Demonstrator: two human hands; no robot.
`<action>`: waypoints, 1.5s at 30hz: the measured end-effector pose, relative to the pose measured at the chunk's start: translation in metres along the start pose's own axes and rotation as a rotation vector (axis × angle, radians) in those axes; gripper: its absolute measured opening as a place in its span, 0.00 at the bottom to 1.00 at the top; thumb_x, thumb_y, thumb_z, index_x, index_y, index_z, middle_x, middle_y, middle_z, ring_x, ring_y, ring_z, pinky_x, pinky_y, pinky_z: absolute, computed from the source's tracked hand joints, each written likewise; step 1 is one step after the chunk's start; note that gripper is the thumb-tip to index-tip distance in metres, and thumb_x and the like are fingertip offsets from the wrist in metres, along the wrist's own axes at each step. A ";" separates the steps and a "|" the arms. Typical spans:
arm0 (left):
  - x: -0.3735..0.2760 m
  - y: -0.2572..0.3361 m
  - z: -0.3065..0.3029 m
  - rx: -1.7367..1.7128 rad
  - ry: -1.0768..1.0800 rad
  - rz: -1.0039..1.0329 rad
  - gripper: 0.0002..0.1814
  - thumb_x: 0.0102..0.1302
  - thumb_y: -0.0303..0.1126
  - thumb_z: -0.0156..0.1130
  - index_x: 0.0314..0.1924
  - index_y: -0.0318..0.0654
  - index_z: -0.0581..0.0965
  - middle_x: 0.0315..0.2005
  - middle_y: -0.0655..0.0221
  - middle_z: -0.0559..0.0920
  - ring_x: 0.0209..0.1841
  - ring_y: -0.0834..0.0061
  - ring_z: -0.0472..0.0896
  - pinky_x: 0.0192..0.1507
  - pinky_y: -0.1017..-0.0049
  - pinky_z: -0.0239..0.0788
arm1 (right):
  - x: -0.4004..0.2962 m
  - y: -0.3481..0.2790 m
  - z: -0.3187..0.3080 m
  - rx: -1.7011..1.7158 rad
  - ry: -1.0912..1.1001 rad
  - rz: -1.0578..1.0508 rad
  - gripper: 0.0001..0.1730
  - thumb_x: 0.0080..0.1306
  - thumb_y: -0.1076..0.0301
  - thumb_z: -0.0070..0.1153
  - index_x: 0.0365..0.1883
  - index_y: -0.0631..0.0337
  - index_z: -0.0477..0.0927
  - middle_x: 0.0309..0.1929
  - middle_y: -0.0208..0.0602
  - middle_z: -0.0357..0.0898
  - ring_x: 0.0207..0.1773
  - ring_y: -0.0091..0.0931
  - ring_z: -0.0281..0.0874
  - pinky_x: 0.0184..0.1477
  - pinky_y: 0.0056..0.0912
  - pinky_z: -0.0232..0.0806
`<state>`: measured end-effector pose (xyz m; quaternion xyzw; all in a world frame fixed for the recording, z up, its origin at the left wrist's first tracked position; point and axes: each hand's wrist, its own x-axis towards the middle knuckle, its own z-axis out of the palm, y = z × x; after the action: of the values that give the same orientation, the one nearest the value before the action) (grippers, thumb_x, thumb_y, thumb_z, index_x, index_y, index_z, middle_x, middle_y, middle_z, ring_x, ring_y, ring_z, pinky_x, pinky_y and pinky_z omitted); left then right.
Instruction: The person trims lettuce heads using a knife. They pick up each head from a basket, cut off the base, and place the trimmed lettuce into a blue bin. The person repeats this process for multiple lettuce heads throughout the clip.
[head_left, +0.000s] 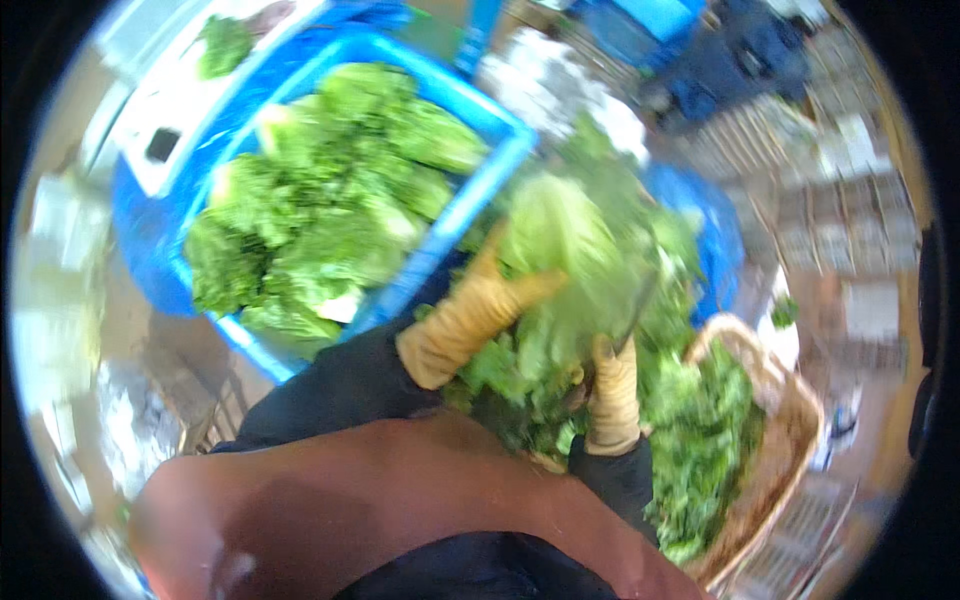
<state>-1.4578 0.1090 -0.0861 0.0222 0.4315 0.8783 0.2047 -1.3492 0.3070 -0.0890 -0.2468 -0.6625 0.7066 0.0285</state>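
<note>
A pale green head of leafy lettuce (559, 225) is in the grasp of my left hand (480, 304), which wears a tan work glove. The thumb and fingers spread around its base side. My right hand (615, 394), gloved the same way, is closed just below the lettuce. From its fist rises a thin dark blade (641, 300), apparently a knife, blurred and against the leaves. Loose green leaves (517, 382) lie heaped under both hands. To the left, a blue plastic crate (420, 277) is filled with several lettuce heads (337, 202).
At the right stands a brown basket-like container (795, 420) holding green leaves (705, 450). A white surface (176, 112) with a lettuce piece (225, 46) lies beyond the crate. Blue plastic sheeting (701, 225) hangs at the right. A person in dark clothing (750, 60) is farther off.
</note>
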 end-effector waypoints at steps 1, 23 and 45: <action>-0.004 0.021 -0.014 0.076 -0.024 0.160 0.44 0.64 0.34 0.75 0.75 0.35 0.62 0.64 0.62 0.74 0.66 0.68 0.70 0.70 0.67 0.60 | 0.014 0.001 0.029 0.131 -0.086 0.048 0.43 0.62 0.54 0.72 0.71 0.56 0.67 0.53 0.34 0.79 0.43 0.25 0.76 0.41 0.32 0.71; 0.151 0.192 -0.308 1.746 0.362 0.598 0.38 0.55 0.54 0.74 0.64 0.49 0.76 0.67 0.57 0.73 0.74 0.46 0.64 0.70 0.37 0.54 | 0.288 0.003 0.389 -0.328 -0.314 -0.071 0.29 0.67 0.57 0.69 0.61 0.62 0.77 0.37 0.35 0.84 0.20 0.22 0.74 0.22 0.26 0.66; 0.199 0.128 -0.338 2.034 0.231 0.108 0.30 0.46 0.51 0.78 0.48 0.45 0.83 0.47 0.69 0.80 0.66 0.60 0.71 0.72 0.40 0.51 | 0.348 0.081 0.410 -0.036 -0.279 0.171 0.30 0.66 0.62 0.66 0.62 0.66 0.75 0.44 0.41 0.83 0.36 0.35 0.82 0.41 0.38 0.75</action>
<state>-1.7562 -0.1382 -0.2268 0.1198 0.9876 0.1013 0.0064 -1.7895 0.0469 -0.2737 -0.2023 -0.6491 0.7220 -0.1283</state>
